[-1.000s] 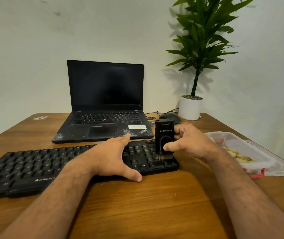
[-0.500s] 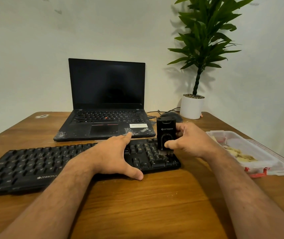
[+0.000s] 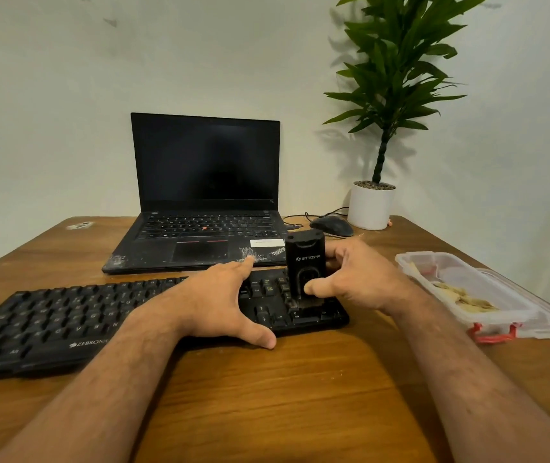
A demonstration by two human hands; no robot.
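Observation:
A black keyboard (image 3: 66, 322) lies across the wooden table (image 3: 300, 396). My left hand (image 3: 213, 302) rests on its right part, fingers straight toward the far edge and thumb spread at the near edge. My right hand (image 3: 363, 282) grips a black cleaning brush (image 3: 305, 262) marked STRIFF and holds it upright. The brush's bristles touch the keys near the keyboard's right end.
Behind the keyboard stands an open black laptop (image 3: 206, 208) with a dark screen. A black mouse (image 3: 332, 225) and a potted plant (image 3: 370, 208) sit at the back right. At the right lies an open clear plastic box (image 3: 460, 289) with pale scraps inside, its lid beside it.
The brush in my right hand has shifted a little to the left along the keys. My left hand stays in place on the keyboard.

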